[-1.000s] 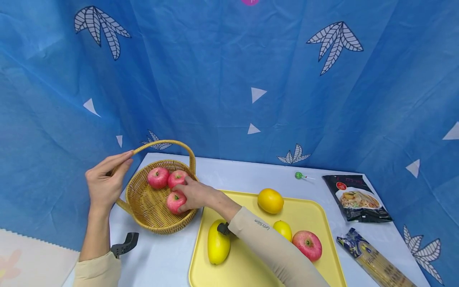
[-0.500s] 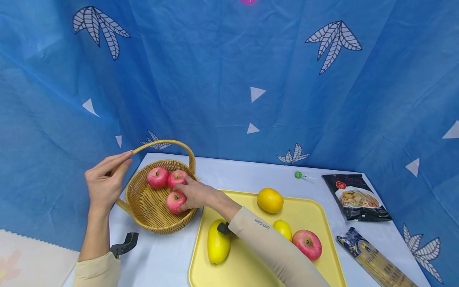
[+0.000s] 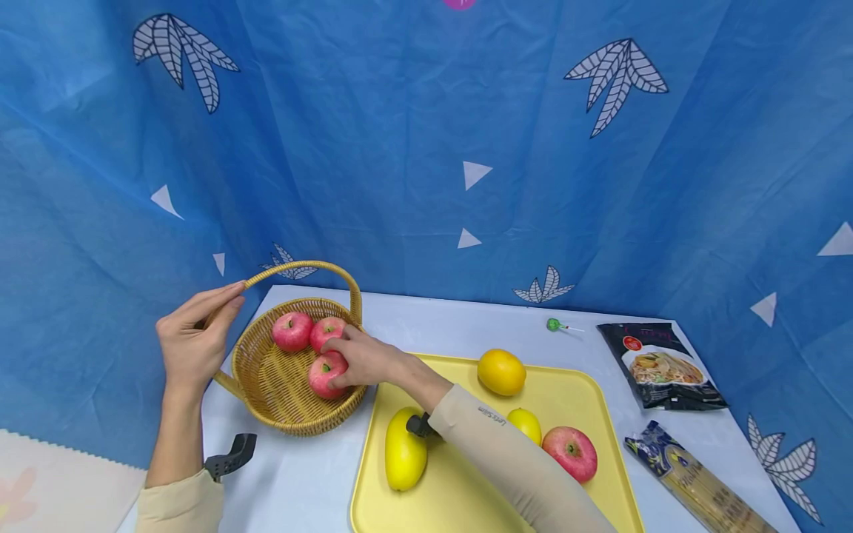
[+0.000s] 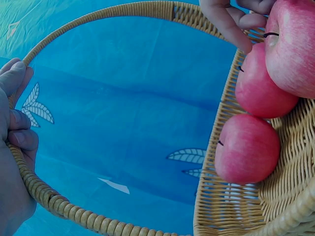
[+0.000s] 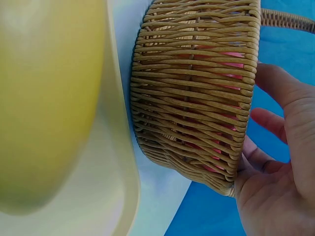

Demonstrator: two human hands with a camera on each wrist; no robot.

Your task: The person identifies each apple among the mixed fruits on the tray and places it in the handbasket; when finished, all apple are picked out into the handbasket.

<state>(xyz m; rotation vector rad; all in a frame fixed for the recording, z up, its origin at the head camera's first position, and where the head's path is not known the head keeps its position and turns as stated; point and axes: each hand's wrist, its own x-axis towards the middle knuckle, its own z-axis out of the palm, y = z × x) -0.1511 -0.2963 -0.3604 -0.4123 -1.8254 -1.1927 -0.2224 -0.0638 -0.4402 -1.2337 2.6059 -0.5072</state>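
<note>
A round wicker basket stands at the left of the table, with three red apples inside. The left hand grips its arched handle, fingers curled round it, as the left wrist view also shows. Over the basket's right rim reaches the right hand, thumb and fingers around the front apple. Behind that lie a second apple near the fingers and a third apple to its left. In the right wrist view, the basket wall hides the right hand's fingertips.
A yellow tray beside the basket bears a long yellow fruit, an orange-yellow fruit, a lemon and an apple. Further right lie a green lollipop, a black food packet and a noodle pack.
The right hand's fingers and thumb have shifted up very slightly around the front apple. The left hand stays on the handle, and the basket has kept its place.
</note>
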